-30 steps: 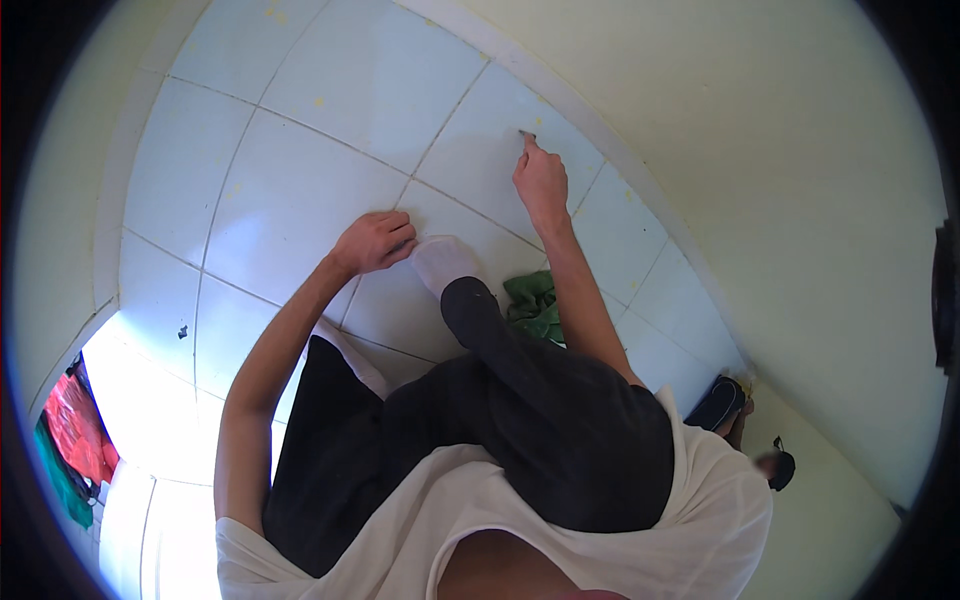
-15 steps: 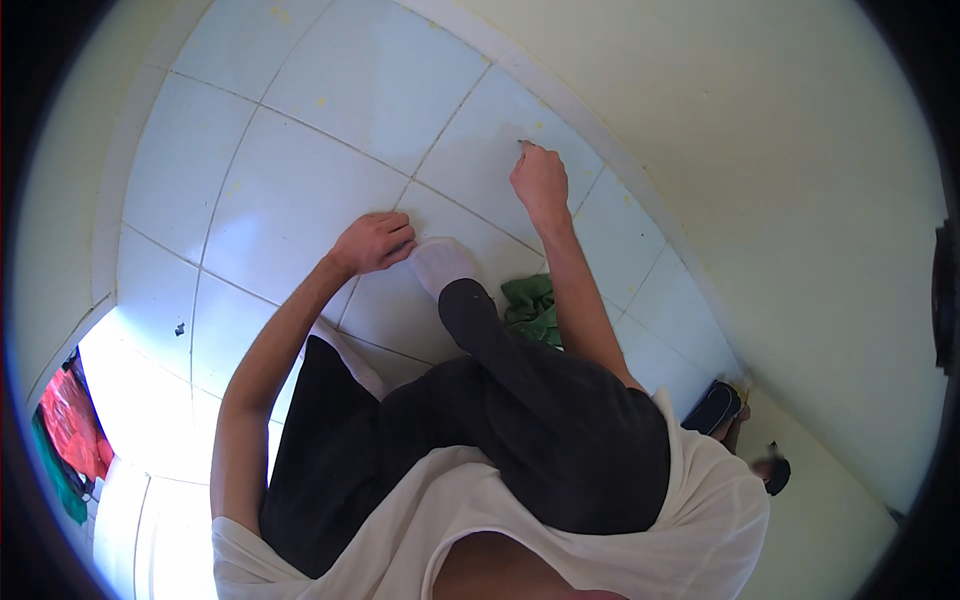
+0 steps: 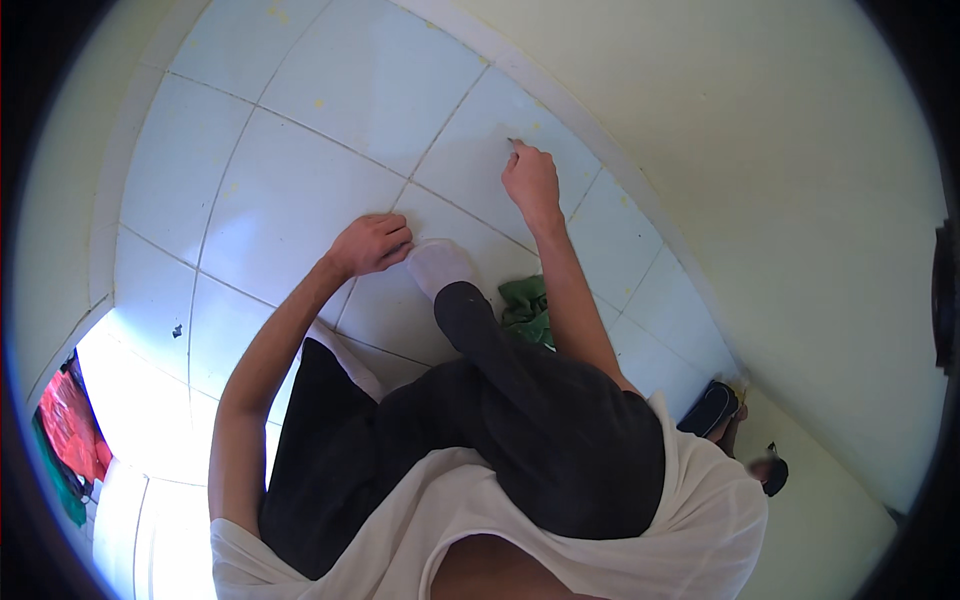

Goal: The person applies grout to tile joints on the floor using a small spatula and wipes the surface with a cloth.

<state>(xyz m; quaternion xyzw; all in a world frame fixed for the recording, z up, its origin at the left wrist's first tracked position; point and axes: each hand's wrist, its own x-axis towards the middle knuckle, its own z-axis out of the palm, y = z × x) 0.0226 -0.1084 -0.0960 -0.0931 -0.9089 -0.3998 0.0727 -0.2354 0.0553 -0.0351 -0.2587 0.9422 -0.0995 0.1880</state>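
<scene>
My right hand [image 3: 531,181] is closed around a small, thin grey tool [image 3: 512,143], whose tip sticks out past the thumb side close to a floor tile. Most of the tool is hidden in the fist, so its exact kind cannot be told. Loosely curled, my left hand [image 3: 371,244] rests on the pale tiled floor [image 3: 300,170] beside my white-socked foot [image 3: 440,268]; nothing shows in its fingers. Small yellow specks [image 3: 536,126] mark the tiles just beyond my right hand.
A crumpled green cloth [image 3: 526,310] lies between my leg and right forearm. A pale wall [image 3: 760,180] rises along the right. Behind my right shoulder another person [image 3: 728,415] is partly visible. Red plastic bags [image 3: 72,425] lie at the far left, and a dark scrap [image 3: 177,331] on the tiles.
My right hand has shifted slightly left and nearer along the tile, with the grey tool still in it. My left hand stays in place.
</scene>
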